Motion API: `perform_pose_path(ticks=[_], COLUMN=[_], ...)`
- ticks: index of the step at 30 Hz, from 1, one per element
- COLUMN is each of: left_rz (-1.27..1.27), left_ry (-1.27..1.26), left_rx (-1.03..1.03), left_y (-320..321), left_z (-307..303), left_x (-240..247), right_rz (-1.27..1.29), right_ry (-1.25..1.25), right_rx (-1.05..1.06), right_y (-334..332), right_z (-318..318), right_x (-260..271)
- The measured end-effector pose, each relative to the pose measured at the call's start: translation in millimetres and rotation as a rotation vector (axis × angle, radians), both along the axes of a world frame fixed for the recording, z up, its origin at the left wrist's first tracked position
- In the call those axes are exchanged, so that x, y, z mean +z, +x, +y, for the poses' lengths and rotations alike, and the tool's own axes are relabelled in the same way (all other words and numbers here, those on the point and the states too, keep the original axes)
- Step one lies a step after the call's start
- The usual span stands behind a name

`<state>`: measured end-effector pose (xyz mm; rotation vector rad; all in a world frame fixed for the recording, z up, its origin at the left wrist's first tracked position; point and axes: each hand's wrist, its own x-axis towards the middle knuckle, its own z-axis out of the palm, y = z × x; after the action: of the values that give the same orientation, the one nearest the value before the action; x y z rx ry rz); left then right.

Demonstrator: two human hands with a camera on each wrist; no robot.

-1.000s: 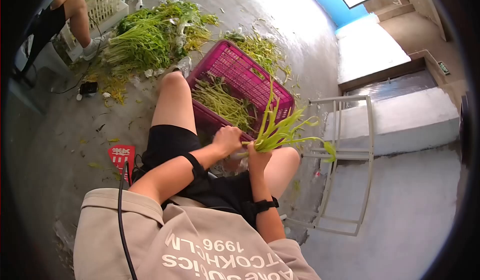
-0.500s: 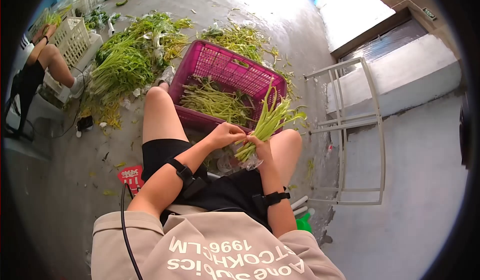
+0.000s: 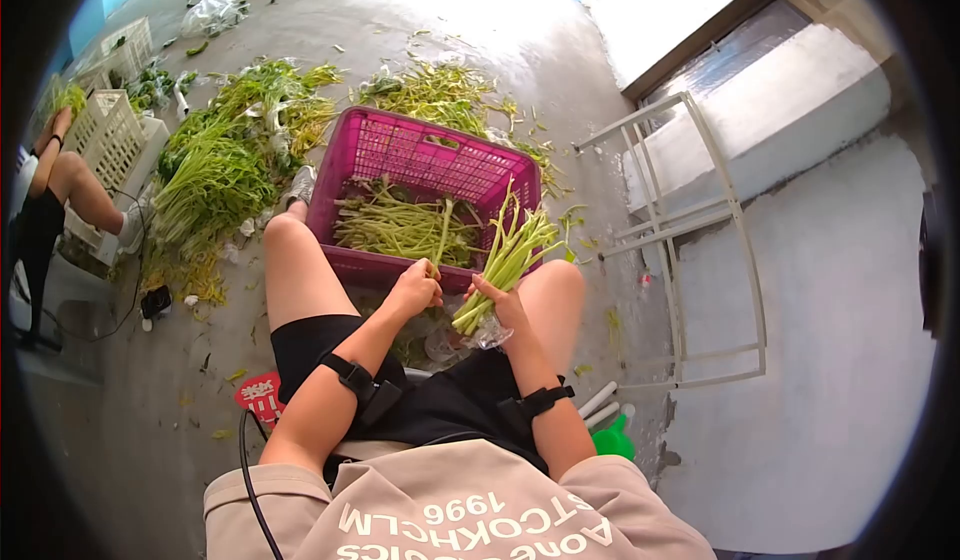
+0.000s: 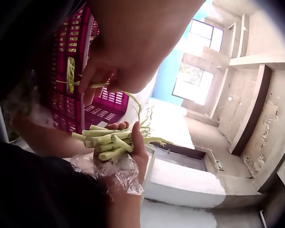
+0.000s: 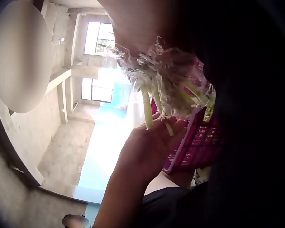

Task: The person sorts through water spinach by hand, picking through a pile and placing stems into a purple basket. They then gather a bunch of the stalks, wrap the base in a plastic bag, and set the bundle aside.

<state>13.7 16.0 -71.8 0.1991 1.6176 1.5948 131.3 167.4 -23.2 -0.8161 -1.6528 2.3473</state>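
Observation:
My right hand (image 3: 500, 305) grips a bunch of green stems (image 3: 512, 252), their cut ends toward me and clear plastic (image 3: 488, 334) around its lower part. Just left of it, my left hand (image 3: 415, 288) pinches a single stem (image 3: 442, 235) that points up toward the crate. In the left wrist view the left hand (image 4: 111, 64) is above the bunch (image 4: 109, 141), apart from it. The right wrist view shows crumpled plastic (image 5: 168, 71) over stems (image 5: 147, 109), with the left hand (image 5: 142, 147) below. Loose stems (image 3: 400, 228) lie in the magenta crate (image 3: 345, 263).
Leafy green heaps (image 3: 215, 165) lie on the floor behind and left of the crate. A metal frame (image 3: 735, 210) stands at the right. Another person (image 3: 70, 175) sits at the far left beside pale crates (image 3: 105, 140). A green object (image 3: 615, 440) lies by my right arm.
My left hand has moved away from the bunch to the left and now holds a single stem. The bunch stays in my right hand. The head view has shifted.

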Motion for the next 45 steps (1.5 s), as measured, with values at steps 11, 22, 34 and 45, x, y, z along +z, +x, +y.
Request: perform_pose_path(ticks=[11,22,34,45], left_rz=[0.224,0.459,0.038,-0.07], left_ry=[0.169,0.14,0.216,0.209], left_rx=[-0.285,-0.161,-0.057,-0.135], left_y=[19.8,15.6,15.0,9.8], left_z=[-10.2,-12.7,-17.4,-19.6], left_x=[39.7,38.7,56.5,48.8], right_rz=[0.068,0.021,0.141,0.198], right_ry=[0.01,-0.06,-0.334,-0.233], right_rx=[-0.095,-0.068,-0.114,-0.204], right_y=[1.6,-4.3,0.8,-0.1], right_z=[-6.0,-5.2,-9.3,-5.7], right_x=[-3.0,-4.9,17.7,12.3])
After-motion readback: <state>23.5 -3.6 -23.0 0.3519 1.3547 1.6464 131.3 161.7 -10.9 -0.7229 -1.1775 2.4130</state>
